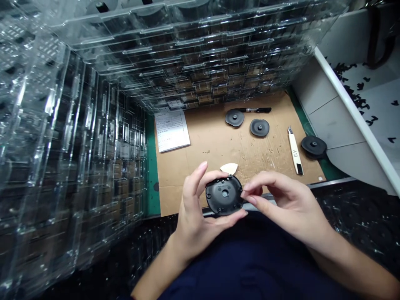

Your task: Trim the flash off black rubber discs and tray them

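Observation:
My left hand [195, 212] holds a round black plastic cover [224, 204] by its rim, fingers at the top edge and thumb below. The cover's inner face is turned up, showing a central hub and small posts around the edge. At the right rim of the cover, my right hand [281, 202] has thumb and forefinger pinched together; whatever is between the fingertips is too small to make out. Just beyond the cover lies a pale pointed piece [229, 168] on the cardboard.
Black discs lie on the cardboard [206, 137], one disc [234, 118] beside a black marker [256, 110]. A white utility knife [294, 152] lies at right, a paper form [171, 130] at left. Stacked clear trays [187, 54] wall the back and left. A right-hand bin [381, 96] contains small black pieces.

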The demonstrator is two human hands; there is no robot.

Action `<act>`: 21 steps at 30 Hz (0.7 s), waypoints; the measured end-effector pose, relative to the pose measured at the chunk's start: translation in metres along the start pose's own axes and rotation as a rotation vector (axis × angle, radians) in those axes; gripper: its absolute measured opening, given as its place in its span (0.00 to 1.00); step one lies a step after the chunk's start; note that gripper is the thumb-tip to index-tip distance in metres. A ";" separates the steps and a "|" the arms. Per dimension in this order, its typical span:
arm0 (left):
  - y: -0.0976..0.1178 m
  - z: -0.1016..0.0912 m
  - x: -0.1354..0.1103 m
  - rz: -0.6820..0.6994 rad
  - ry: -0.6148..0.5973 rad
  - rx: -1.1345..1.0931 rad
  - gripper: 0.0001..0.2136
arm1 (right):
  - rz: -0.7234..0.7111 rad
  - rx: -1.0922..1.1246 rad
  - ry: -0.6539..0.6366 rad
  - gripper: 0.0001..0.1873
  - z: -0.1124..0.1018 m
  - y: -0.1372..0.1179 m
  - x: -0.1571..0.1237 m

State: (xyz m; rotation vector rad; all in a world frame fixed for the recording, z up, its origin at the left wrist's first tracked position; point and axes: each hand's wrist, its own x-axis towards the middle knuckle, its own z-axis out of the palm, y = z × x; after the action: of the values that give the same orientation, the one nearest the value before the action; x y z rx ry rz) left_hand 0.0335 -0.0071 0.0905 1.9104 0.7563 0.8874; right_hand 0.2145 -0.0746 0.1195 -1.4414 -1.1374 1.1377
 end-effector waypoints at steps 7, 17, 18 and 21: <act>0.000 0.000 0.000 0.155 0.050 0.208 0.52 | 0.000 -0.138 -0.006 0.11 0.000 -0.003 -0.002; 0.005 0.003 0.006 0.367 0.116 0.504 0.47 | 0.043 -0.049 0.037 0.10 0.006 -0.003 0.001; 0.006 0.004 0.006 0.366 0.116 0.507 0.46 | 0.063 -0.010 0.032 0.10 0.007 -0.001 0.001; 0.006 0.005 0.006 0.333 0.131 0.503 0.45 | 0.114 0.051 0.022 0.09 0.006 0.001 0.003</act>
State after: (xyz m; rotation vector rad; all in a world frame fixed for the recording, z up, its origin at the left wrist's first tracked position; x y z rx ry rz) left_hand 0.0419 -0.0076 0.0952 2.4930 0.8065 1.1090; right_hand 0.2091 -0.0714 0.1175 -1.4911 -1.0145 1.2179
